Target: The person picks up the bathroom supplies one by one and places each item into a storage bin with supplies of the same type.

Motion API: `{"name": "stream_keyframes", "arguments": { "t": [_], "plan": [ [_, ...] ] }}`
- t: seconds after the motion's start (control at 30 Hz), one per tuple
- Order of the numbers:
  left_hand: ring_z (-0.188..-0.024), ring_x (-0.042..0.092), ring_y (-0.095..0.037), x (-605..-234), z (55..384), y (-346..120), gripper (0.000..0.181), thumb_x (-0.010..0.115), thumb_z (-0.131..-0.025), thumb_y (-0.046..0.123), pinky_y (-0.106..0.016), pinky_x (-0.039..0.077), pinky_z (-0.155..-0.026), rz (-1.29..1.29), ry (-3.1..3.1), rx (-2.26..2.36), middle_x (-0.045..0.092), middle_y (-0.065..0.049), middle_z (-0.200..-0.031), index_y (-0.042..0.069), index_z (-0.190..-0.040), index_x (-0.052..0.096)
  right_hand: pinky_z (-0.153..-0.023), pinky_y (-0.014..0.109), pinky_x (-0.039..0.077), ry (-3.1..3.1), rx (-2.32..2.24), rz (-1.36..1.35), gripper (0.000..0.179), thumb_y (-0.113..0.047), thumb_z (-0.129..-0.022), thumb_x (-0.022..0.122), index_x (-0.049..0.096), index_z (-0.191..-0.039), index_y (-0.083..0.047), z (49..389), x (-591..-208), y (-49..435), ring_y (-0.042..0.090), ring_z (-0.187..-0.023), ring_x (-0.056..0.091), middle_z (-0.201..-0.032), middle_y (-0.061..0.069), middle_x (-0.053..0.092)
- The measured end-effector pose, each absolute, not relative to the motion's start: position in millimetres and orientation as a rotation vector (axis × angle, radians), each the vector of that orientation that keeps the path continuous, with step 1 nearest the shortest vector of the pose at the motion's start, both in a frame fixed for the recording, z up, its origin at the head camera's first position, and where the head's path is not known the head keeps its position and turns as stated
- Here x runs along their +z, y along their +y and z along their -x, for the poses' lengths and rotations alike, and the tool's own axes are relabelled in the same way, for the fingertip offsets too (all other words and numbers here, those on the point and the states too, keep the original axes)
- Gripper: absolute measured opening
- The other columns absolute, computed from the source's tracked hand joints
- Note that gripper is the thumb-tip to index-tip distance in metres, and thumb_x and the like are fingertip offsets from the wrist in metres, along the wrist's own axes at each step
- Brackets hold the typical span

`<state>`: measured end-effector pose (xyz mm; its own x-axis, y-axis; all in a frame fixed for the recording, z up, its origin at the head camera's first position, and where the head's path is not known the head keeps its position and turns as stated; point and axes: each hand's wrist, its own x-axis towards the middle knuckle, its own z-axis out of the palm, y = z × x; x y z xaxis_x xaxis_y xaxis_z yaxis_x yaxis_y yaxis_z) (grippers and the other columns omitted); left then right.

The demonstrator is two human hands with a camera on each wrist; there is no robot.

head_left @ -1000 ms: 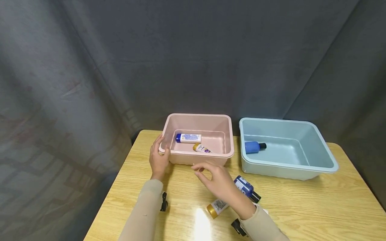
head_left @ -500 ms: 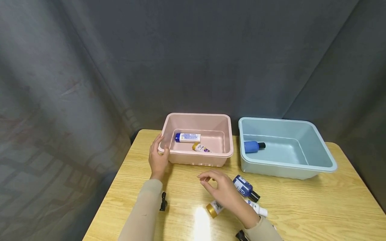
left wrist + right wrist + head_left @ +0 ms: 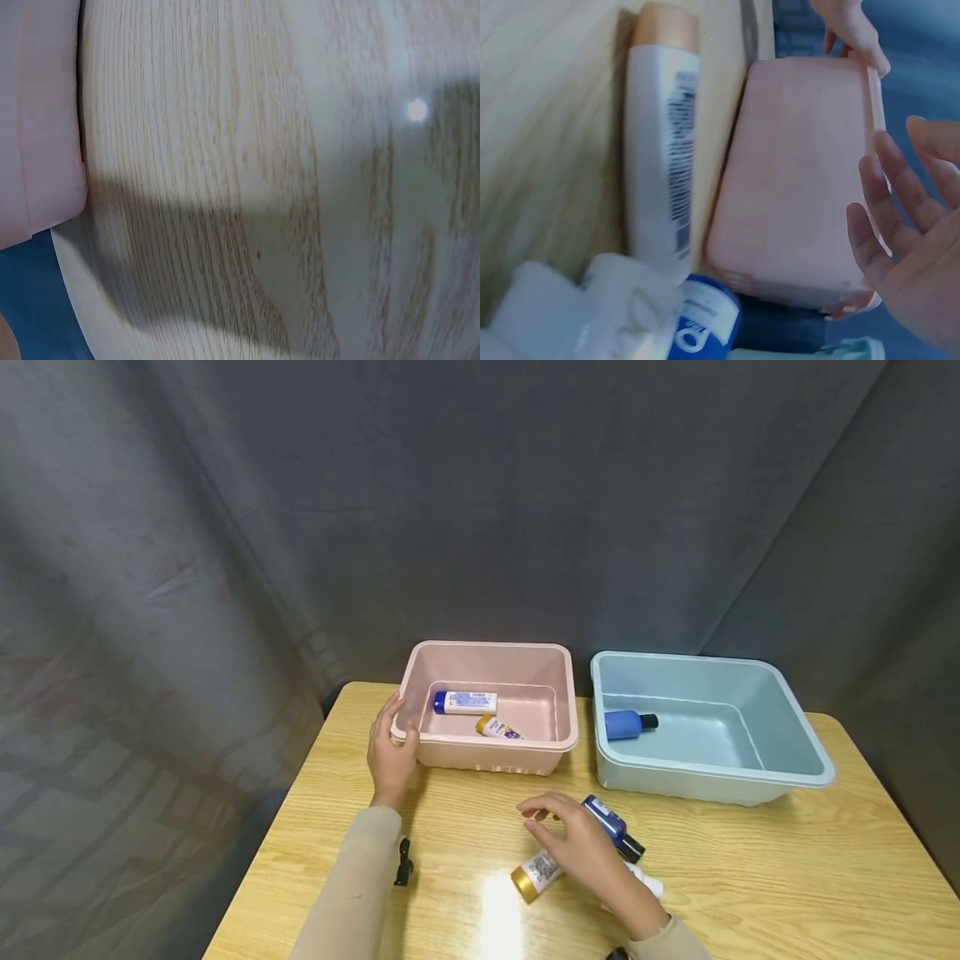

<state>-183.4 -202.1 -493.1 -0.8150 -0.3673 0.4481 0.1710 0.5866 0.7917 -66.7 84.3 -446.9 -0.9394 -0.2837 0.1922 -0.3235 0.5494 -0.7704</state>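
Note:
My left hand (image 3: 390, 760) grips the front left corner of a pink bin (image 3: 487, 745), its thumb over the rim. In the bin lie a white tube with a blue cap (image 3: 467, 702) and a smaller tube with a gold cap (image 3: 498, 727). My right hand (image 3: 577, 843) holds nothing, its fingers loosely bent above the table. Close under it lie a gold-capped white tube (image 3: 538, 873), a dark blue bottle with a black cap (image 3: 609, 823) and a partly hidden white bottle (image 3: 648, 883). The right wrist view shows white containers (image 3: 626, 300) beside the gold-capped tube (image 3: 660, 150).
A light blue bin (image 3: 712, 772) stands right of the pink one, with a blue black-capped bottle (image 3: 624, 724) inside it. Both bins are near the back edge of the wooden table (image 3: 780, 877). A dark grey curtain (image 3: 495, 510) hangs behind.
My right hand has drawn back from the pink bin's front, moving right and toward me over the loose containers. My left hand has stayed on the bin's corner.

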Motion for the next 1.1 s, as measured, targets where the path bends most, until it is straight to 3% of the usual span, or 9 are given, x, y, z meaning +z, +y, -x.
{"name": "stream_keyframes", "arguments": {
  "t": [0.23,0.63,0.9,1.1],
  "plan": [
    [-0.136,0.044,-0.023,-493.5,183.6,-202.3,0.044,0.062,-0.088,0.01,-0.045,0.033,-0.113,-0.164,-2.233,-1.209,0.052,-0.001,-0.146,0.013,-0.132,0.061,-0.079,0.033,0.055,-2.781,1.379,-0.479,0.021,-0.009,-0.088,0.074,0.073,-0.106,-0.02,63.7,-454.1,94.8,0.011,-0.091,0.062,-0.099,-0.013,0.067],
    [-0.138,0.042,-0.02,-492.6,183.4,-201.4,0.043,0.062,-0.089,0.011,-0.043,0.032,-0.114,-0.189,-2.247,-1.233,0.051,0.002,-0.147,0.014,-0.133,0.061,-0.079,0.039,0.056,-2.853,1.343,-0.531,0.027,-0.007,-0.086,0.075,0.071,-0.11,-0.018,60.6,-468.9,108.2,0.014,-0.091,0.063,-0.103,-0.006,0.068],
    [-0.137,0.043,-0.02,-491.7,182.2,-200.7,0.044,0.061,-0.089,0.013,-0.043,0.033,-0.113,-0.202,-2.242,-1.22,0.052,0.005,-0.146,0.016,-0.132,0.062,-0.091,0.047,0.052,-2.923,1.324,-0.639,0.032,-0.01,-0.086,0.075,0.07,-0.116,-0.019,62.0,-479.0,114.9,0.022,-0.108,0.062,-0.117,-0.004,0.066],
    [-0.137,0.044,-0.02,-490.3,181.8,-199.6,0.044,0.06,-0.088,0.012,-0.043,0.033,-0.113,-0.199,-2.237,-1.225,0.052,0.005,-0.146,0.016,-0.133,0.061,-0.097,0.051,0.049,-2.929,1.305,-0.742,0.037,-0.009,-0.084,0.076,0.069,-0.119,-0.017,64.8,-484.0,120.3,0.026,-0.117,0.059,-0.125,0.003,0.065]
  ]
}}
